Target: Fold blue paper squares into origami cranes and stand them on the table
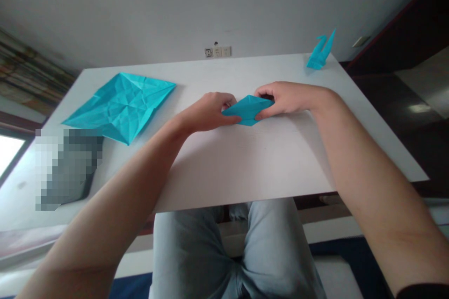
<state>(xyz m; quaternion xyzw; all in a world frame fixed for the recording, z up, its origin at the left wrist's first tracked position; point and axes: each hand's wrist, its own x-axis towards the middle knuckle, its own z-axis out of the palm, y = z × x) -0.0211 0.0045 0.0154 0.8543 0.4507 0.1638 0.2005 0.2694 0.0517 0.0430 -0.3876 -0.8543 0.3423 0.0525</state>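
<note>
Teal paper diamond (247, 110) sits mid-worktop (245, 163), pinched at either end by your left hand (206, 112) and right hand (280, 98). A finished paper crane (319, 56) stands far right; an unfolded, creased sheet (121, 105) lies left.

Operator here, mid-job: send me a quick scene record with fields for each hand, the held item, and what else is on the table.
left hand: holding the left end of the held item
right hand: holding the right end of the held item
held item: folded blue origami paper, diamond-shaped
surface: white table
also on table: creased, unfolded blue paper sheet to the left; blue origami bird at the far right corner
</note>
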